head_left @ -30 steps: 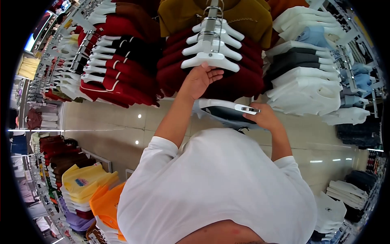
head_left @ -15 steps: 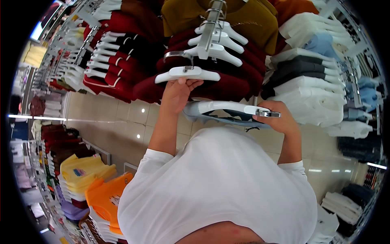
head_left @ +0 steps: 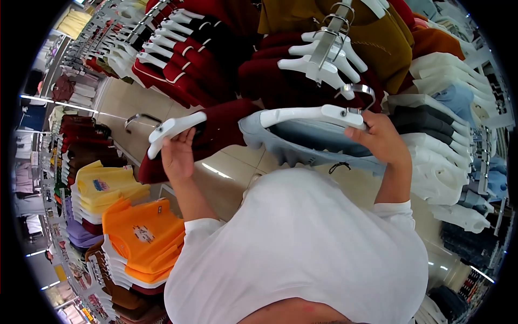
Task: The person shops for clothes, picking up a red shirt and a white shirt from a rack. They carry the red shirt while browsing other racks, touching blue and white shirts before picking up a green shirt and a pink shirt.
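My left hand (head_left: 178, 155) grips a white hanger (head_left: 175, 128) bearing a maroon garment (head_left: 224, 127), held off the rack at the left, its metal hook pointing left. In my right hand (head_left: 380, 141) is the end of another white hanger (head_left: 302, 114), which carries a light blue garment (head_left: 318, 146) with a dark cord dangling from it. That hanger's hook is near the front end of the metal rack arm (head_left: 327, 46). Behind it, several white hangers with maroon garments (head_left: 264, 73) hang from the arm.
A mustard garment (head_left: 383, 51) hangs farther back. Red and black garments (head_left: 186, 70) hang at upper left, white and dark ones (head_left: 437, 156) at right. Yellow (head_left: 108, 186) and orange shirts (head_left: 143, 237) hang at lower left. Tiled floor (head_left: 127, 102) shows between racks.
My left hand has moved left and down, taking the maroon garment on its hanger away from the rack. My right hand has brought the blue garment's hanger up towards the rack arm. The view has turned.
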The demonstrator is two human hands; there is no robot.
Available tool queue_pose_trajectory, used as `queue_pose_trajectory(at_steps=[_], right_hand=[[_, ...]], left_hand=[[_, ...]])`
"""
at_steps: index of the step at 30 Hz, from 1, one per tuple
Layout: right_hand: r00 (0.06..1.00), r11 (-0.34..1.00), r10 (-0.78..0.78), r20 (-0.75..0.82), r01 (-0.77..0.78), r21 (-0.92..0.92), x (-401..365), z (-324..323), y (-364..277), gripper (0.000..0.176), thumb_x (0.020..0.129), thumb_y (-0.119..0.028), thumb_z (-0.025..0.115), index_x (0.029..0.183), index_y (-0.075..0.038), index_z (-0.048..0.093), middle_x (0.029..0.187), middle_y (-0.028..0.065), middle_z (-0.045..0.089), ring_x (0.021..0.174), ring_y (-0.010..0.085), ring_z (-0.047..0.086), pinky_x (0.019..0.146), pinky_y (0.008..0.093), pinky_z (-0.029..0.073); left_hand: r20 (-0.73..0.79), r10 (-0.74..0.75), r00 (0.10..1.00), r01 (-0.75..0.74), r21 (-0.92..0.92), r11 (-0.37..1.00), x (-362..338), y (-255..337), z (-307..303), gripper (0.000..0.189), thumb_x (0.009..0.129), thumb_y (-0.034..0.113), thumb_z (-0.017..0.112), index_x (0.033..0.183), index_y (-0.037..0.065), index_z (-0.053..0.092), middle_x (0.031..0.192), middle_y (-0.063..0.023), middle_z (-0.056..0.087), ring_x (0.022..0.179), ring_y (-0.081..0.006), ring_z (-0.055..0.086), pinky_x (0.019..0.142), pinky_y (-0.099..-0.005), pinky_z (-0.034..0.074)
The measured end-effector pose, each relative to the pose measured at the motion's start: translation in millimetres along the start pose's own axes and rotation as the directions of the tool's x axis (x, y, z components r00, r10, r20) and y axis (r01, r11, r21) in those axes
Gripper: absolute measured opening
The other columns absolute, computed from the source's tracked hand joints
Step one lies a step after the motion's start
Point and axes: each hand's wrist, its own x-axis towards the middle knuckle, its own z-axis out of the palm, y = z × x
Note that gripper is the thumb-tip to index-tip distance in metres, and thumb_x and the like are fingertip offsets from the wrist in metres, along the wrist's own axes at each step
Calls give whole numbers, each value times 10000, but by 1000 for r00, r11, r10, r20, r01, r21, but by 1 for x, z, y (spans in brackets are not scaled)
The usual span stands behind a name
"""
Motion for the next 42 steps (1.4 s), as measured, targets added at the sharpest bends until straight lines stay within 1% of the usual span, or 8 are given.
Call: queue_pose_trajectory(at_steps=[7, 16, 24, 26, 30, 34, 38, 42], right_hand=[[999, 986, -35, -13, 36, 164, 40, 2, -3, 265, 906, -259, 650, 1044, -34, 629, 778, -9, 602, 647, 74, 491, 586, 247, 420], [993, 984, 108, 55, -115, 136, 74, 34, 1, 365, 918, -290, 660, 1133, -1, 604, 771, -8, 596, 644, 71, 498, 611, 235, 436], [996, 994, 7, -88, 3, 111, 66, 37, 6, 409, 919, -258, 667, 1236, -13, 585, 948, 34, 632, 811, 102, 562, 761, 253, 468], [957, 974, -118, -263, 164, 158, 62, 39, 4, 381, 904, -237, 686, 1194, -3, 603, 948, 50, 645, 836, 126, 578, 779, 274, 482], [705, 903, -300, -643, 427, 46, 55, 33, -32, 445, 929, -204, 647, 1327, -29, 552, 1291, 106, 571, 1099, 171, 580, 960, 309, 453], [498, 811, -570, -653, 469, -351, 59, 37, -76, 460, 969, -247, 587, 1375, -43, 516, 1440, 124, 484, 1329, 241, 449, 1112, 346, 315], [583, 876, -446, -679, 439, -199, 84, 52, -82, 445, 969, -246, 575, 1372, -63, 532, 1463, 130, 465, 1358, 263, 422, 1132, 358, 289], [516, 863, -504, -693, 274, -424, 99, 60, -75, 375, 922, -248, 622, 1239, -47, 632, 1403, 134, 520, 1309, 296, 473, 1081, 364, 362]], left_hand=[[-230, 159, 960, -114, 197, 974, -43, 43, -33, 579, 893, 352, 683, 1334, 46, 466, 1298, -141, 556, 1191, -320, 544, 1057, -478, 426], [-201, 96, 975, -57, 191, 980, -69, 44, -45, 469, 918, 319, 669, 1288, 89, 494, 1234, -82, 580, 1138, -271, 556, 1028, -456, 418], [-148, 34, 988, -16, 123, 992, -65, 39, -61, 388, 951, 314, 627, 1243, 82, 516, 1173, -67, 584, 1055, -221, 551, 983, -436, 429], [-129, 25, 991, -11, 109, 994, -63, 39, -68, 400, 949, 322, 630, 1241, 75, 516, 1173, -70, 581, 1035, -215, 551, 967, -434, 437], [-160, 23, 987, -6, 107, 994, -56, 43, -68, 440, 921, 325, 669, 1235, 57, 515, 1158, -78, 591, 1024, -214, 561, 945, -414, 457], [-145, 3, 989, 9, 82, 997, -51, 47, -77, 463, 888, 294, 712, 1228, 46, 522, 1138, -80, 609, 1032, -213, 577, 949, -395, 468], [-90, -21, 996, 28, 76, 997, -47, 54, -89, 439, 873, 262, 729, 1202, 35, 548, 1119, -79, 626, 1040, -211, 589, 970, -392, 464], [-10, -34, 999, 34, 99, 994, -44, 61, -112, 372, 935, 261, 653, 1226, 66, 530, 1172, -83, 612, 1085, -229, 578, 1021, -436, 435]])
